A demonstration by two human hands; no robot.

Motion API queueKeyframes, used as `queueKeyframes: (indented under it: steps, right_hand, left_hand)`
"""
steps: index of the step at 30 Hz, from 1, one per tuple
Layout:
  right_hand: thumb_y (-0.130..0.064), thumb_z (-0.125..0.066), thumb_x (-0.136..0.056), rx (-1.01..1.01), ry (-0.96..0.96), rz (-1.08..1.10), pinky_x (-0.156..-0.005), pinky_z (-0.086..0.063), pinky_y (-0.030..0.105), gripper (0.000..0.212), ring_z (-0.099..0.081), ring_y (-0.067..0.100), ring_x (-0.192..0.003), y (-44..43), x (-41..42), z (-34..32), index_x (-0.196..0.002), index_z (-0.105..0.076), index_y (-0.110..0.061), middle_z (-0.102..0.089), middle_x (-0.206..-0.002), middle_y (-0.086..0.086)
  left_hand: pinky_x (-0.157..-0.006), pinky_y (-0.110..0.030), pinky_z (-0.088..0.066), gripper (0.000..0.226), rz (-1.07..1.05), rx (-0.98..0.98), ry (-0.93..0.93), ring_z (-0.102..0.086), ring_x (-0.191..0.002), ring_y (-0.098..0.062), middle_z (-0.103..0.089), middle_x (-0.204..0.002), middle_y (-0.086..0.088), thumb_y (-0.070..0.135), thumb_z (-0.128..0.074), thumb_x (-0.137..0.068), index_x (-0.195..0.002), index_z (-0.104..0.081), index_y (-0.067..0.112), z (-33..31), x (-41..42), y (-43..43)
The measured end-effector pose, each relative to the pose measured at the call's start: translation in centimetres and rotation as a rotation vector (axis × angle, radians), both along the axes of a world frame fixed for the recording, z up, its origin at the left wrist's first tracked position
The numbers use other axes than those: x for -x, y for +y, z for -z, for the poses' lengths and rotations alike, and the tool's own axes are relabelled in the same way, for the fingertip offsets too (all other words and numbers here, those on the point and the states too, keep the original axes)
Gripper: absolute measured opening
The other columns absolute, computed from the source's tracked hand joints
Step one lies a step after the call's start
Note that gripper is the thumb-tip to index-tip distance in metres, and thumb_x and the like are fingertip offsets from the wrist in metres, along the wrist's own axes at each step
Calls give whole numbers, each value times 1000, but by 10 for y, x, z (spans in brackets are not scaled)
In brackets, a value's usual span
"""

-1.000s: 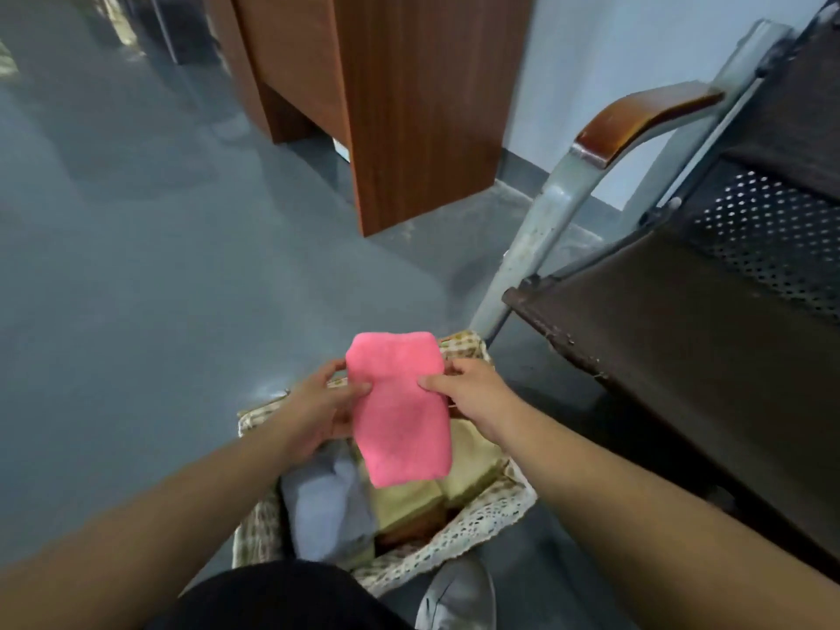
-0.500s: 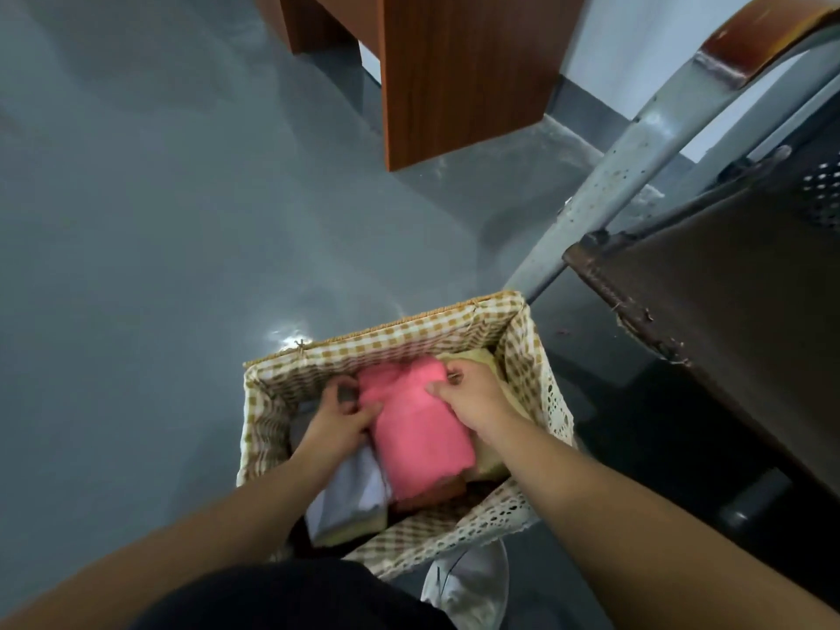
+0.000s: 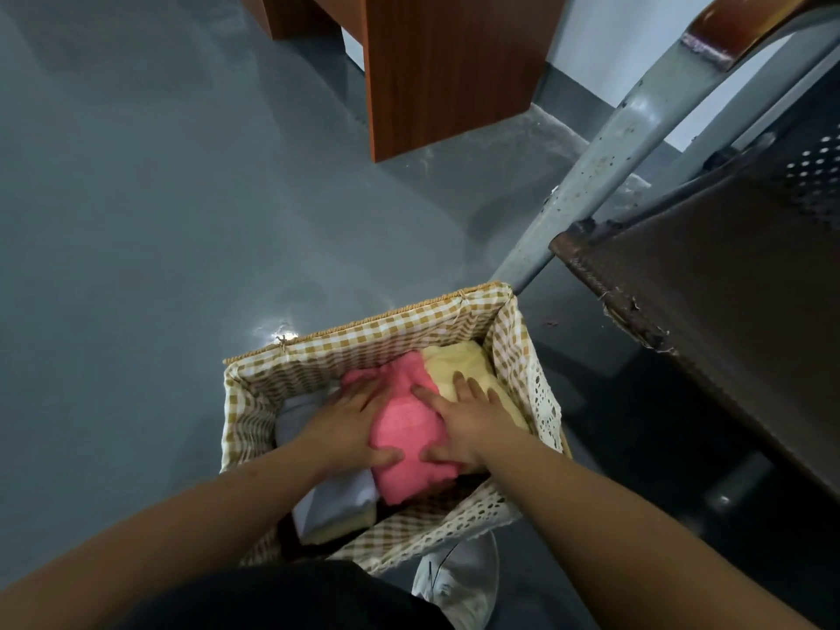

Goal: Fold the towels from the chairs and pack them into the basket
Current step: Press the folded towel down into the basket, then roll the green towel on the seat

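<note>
A folded pink towel (image 3: pixel 407 431) lies in the middle of the gingham-lined wicker basket (image 3: pixel 363 341) on the floor. My left hand (image 3: pixel 345 427) rests flat on the towel's left side, fingers spread. My right hand (image 3: pixel 468 422) presses flat on its right side and partly on a folded yellow towel (image 3: pixel 459 363) beside it. A folded pale grey-white towel (image 3: pixel 338 495) sits to the left, over another yellowish one. Neither hand grips anything.
A dark brown chair seat (image 3: pixel 727 320) with a grey metal leg (image 3: pixel 586 179) stands right of the basket. A wooden cabinet (image 3: pixel 445 65) is at the back. Grey floor (image 3: pixel 136 266) spreads to the left. My white shoe (image 3: pixel 459 579) is just below the basket.
The pink towel went from held above the basket down into it. Both hands let go of its edges and now lie flat on top of it.
</note>
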State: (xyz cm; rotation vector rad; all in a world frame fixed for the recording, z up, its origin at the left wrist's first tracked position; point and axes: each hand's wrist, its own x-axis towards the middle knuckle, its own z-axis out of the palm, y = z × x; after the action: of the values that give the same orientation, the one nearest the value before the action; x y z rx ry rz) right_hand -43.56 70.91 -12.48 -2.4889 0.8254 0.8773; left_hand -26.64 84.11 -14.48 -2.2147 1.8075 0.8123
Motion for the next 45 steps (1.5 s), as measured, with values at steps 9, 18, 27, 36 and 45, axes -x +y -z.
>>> queueKeyframes:
  steps: [9, 18, 27, 36, 45]
  right_hand:
    - [-44, -55, -95, 3, -445, 314, -102, -45, 45, 50, -51, 31, -123, -8, 18, -89, -138, -48, -20, -49, -135, 12]
    - [-33, -55, -97, 408, -749, 569, -84, -44, 31, 26, -57, 20, -100, -54, 176, -272, -117, -63, -18, -59, -114, 2]
    - [-27, -55, -96, 737, -619, 1042, -82, -42, 33, 30, -58, 30, -107, -46, 456, -311, -119, -61, -8, -63, -117, 12]
    - [-24, -61, -92, 794, -435, 1334, -93, -43, 38, 45, -52, 35, -120, -32, 639, -276, -131, -55, -4, -54, -131, 20]
    - [-37, -59, -93, 882, -45, 1335, -93, -43, 40, 36, -52, 31, -117, -42, 722, -206, -120, -60, -14, -55, -125, 10]
  left_hand:
    - [-103, -32, -41, 50, 41, 94, 108, -52, -118, -20, -51, -128, -4, 45, -62, -90, -132, -55, 18, -101, -4, -43]
    - [-95, -36, -45, 26, 57, 617, 66, -58, -106, -25, -58, -114, -9, 25, -60, -92, -114, -61, 12, -290, 100, -138]
    - [-87, -26, -37, 28, 381, 676, 264, -55, -104, -21, -52, -113, -3, 30, -62, -92, -116, -59, 15, -336, 367, -201]
    - [-86, -32, -44, 32, 628, 453, 355, -55, -109, -28, -51, -122, -10, 26, -60, -90, -119, -59, 11, -291, 599, -232]
    - [-99, -30, -39, 57, 708, 208, 528, -46, -133, -23, -45, -150, -5, 37, -58, -96, -148, -41, 20, -220, 727, -252]
